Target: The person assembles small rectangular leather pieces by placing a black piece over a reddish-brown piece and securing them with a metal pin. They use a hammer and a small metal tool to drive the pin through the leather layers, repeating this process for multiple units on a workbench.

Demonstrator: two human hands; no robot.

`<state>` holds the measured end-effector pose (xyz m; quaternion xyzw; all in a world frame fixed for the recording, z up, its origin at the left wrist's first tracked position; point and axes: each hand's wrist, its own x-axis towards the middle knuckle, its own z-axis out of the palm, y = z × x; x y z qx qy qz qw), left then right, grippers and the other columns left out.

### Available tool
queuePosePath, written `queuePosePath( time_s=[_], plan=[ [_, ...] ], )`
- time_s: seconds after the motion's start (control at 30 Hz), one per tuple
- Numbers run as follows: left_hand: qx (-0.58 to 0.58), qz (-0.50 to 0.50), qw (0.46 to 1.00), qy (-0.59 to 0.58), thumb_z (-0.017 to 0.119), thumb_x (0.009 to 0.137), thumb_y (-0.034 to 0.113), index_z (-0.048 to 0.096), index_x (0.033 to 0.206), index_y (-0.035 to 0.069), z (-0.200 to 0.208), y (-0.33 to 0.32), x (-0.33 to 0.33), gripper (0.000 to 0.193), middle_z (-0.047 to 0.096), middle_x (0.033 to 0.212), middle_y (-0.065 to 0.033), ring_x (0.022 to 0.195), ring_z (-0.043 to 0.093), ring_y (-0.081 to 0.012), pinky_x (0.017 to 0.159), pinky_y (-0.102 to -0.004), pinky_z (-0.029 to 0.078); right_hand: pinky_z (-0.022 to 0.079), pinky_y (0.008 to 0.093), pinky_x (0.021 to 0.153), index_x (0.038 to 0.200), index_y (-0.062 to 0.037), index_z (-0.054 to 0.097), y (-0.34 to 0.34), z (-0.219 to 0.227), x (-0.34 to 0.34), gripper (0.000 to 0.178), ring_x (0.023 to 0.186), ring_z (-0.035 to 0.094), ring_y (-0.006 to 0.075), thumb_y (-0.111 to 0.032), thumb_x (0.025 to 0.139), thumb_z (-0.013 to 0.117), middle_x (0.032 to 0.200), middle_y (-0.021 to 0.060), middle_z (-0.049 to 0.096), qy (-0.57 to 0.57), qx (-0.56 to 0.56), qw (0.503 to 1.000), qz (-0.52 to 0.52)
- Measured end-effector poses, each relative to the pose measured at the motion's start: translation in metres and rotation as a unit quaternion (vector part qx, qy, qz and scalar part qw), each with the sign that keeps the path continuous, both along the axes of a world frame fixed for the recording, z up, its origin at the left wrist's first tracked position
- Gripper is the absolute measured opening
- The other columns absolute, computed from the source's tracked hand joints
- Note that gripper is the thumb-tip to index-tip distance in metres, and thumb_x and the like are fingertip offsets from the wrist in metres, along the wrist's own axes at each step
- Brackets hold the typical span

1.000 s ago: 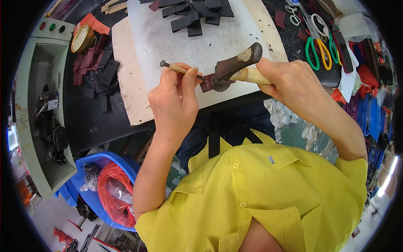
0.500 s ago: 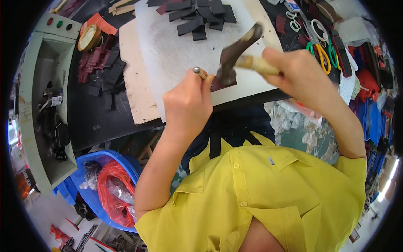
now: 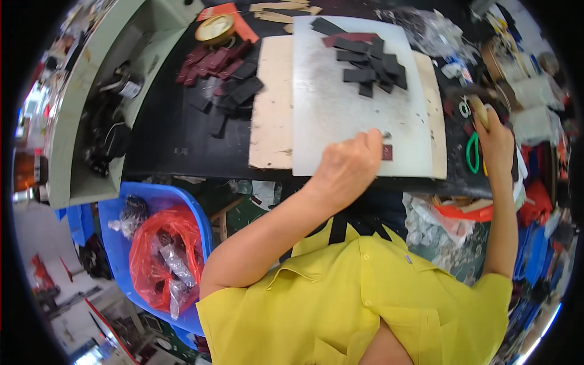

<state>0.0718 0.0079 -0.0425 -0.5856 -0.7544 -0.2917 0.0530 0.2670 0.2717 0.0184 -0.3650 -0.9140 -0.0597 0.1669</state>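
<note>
My left hand (image 3: 353, 163) is closed over the near part of a white cutting board (image 3: 325, 115). A small round metal end (image 3: 387, 135) shows at its fingertips, apparently the top of a punch; the shaft is hidden. Just under it lies a small dark red leather piece (image 3: 387, 152), partly covered by my fingers. At the right side of the table, my right hand (image 3: 497, 141) grips the pale wooden handle of a hammer (image 3: 479, 112). The dark hammer head is smeared by motion. Black strips (image 3: 372, 67) lie piled on the far part of the white board.
A beige board (image 3: 271, 137) lies under the white one. Dark red pieces (image 3: 213, 61), black pieces (image 3: 240, 94) and a round tin (image 3: 215, 29) are on the left. Green-handled scissors (image 3: 472, 152) lie near my right hand. A blue tub (image 3: 204, 225) stands below the table.
My right hand has carried the hammer away from the leather piece to the right table side. The view has shifted; my left hand remains closed by the leather piece.
</note>
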Motion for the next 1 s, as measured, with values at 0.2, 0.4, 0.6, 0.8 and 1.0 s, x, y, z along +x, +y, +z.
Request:
queuePosePath(
  time_s=[0.2, 0.4, 0.6, 0.8, 1.0],
  plan=[
    [0.02, -0.004, 0.999, 0.038, 0.062, 0.094, 0.013, 0.054, 0.092, 0.004, 0.003, -0.006, -0.001, 0.013, 0.055, 0.069, -0.0053, 0.049, 0.059, -0.0171, 0.044, -0.0306, 0.046, 0.05, 0.0489, 0.068, 0.107, -0.0103, 0.064, 0.044, -0.071, 0.055, 0.029, 0.082, 0.067, 0.0388, -0.027, 0.085, 0.074, 0.095, 0.016, 0.069, 0.021, 0.058, 0.998, -0.025],
    [0.044, 0.02, 0.998, -0.039, 0.063, 0.089, 0.004, 0.062, 0.094, 0.001, -0.002, -0.007, -0.003, 0.006, 0.067, 0.084, -0.0081, 0.055, 0.063, -0.022, 0.049, -0.0329, 0.049, 0.054, 0.0371, 0.073, 0.093, -0.0068, 0.072, -0.087, -0.05, -0.053, 0.019, 0.087, 0.065, 0.0264, -0.007, 0.075, 0.078, 0.092, 0.0085, 0.067, 0.173, -0.117, 0.915, 0.345],
    [0.062, 0.052, 0.935, -0.345, 0.064, 0.087, 0.0, 0.069, 0.112, 0.001, 0.008, -0.026, -0.032, 0.025, 0.07, 0.101, -0.0139, 0.077, 0.058, -0.0219, 0.075, -0.0309, 0.048, 0.052, 0.0345, 0.063, 0.093, -0.0025, 0.074, -0.109, -0.047, -0.077, 0.018, 0.071, 0.064, 0.0271, -0.008, 0.077, 0.08, 0.081, 0.0102, 0.068, 0.107, -0.377, 0.855, 0.338],
    [0.046, -0.007, 0.986, -0.161, 0.086, 0.067, 0.006, 0.074, 0.104, 0.005, -0.004, -0.015, -0.019, 0.039, 0.071, 0.098, -0.0084, 0.079, 0.056, -0.0254, 0.075, -0.0348, 0.049, 0.052, 0.0388, 0.065, 0.087, -0.0026, 0.074, -0.087, -0.04, -0.08, 0.009, 0.071, 0.064, 0.0285, -0.004, 0.079, 0.075, 0.078, 0.0096, 0.066, 0.243, -0.227, 0.911, 0.244],
    [0.08, 0.213, 0.974, 0.004, 0.083, 0.071, 0.004, 0.074, 0.099, 0.006, 0.004, -0.043, -0.084, 0.03, 0.071, 0.098, -0.0083, 0.086, 0.061, -0.0265, 0.077, -0.0369, 0.05, 0.051, 0.0378, 0.072, 0.087, -0.0018, 0.071, -0.037, -0.038, -0.062, 0.009, 0.081, 0.064, 0.0286, -0.009, 0.083, 0.074, 0.083, 0.011, 0.066, 0.079, -0.185, 0.943, 0.263]
  ],
)
